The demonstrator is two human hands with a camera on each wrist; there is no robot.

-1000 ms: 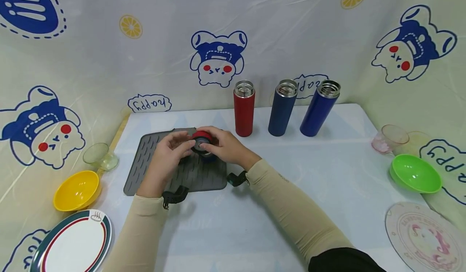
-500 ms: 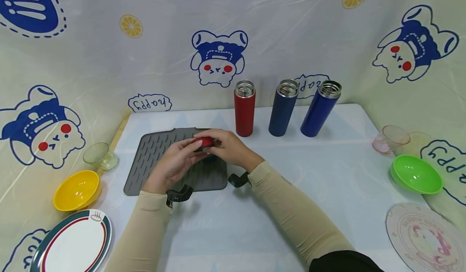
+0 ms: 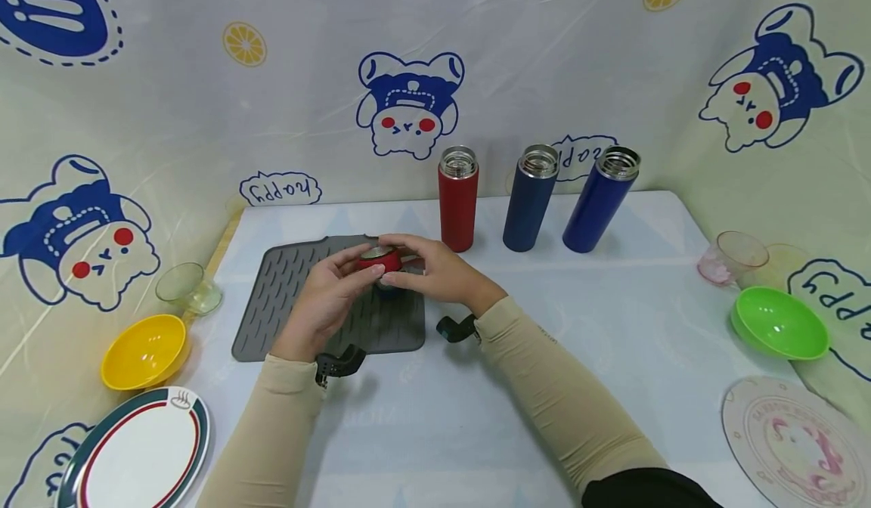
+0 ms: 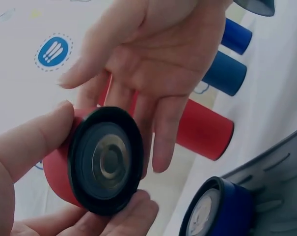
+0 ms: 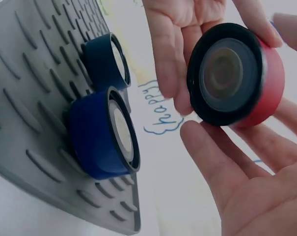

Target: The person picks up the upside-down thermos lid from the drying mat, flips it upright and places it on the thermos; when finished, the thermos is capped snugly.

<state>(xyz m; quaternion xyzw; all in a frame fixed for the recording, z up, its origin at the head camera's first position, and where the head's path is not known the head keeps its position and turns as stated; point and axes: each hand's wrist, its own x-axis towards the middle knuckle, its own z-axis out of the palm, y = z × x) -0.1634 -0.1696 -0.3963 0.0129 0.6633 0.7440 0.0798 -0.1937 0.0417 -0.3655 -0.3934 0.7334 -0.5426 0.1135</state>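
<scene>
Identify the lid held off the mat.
The red lid, in the left hand; the bright blue lid and navy lid rest on the gray ridged mat.

The red lid (image 5: 231, 76) is looking smooth. The metal neck (image 3: 459, 163) of the red bottle (image 3: 457, 217) is shining, and the gray mat (image 3: 275, 296) is looking bumpy and dull.

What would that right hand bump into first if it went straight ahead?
Likely the red lid close ahead, then the left hand that holds it. Whether the right hand touches the lid is unclear.

Pale backdrop (image 3: 306, 115) with cartoon bears (image 3: 410, 103) and citrus slices (image 3: 245, 44) behind a white table (image 3: 422, 425)
</scene>
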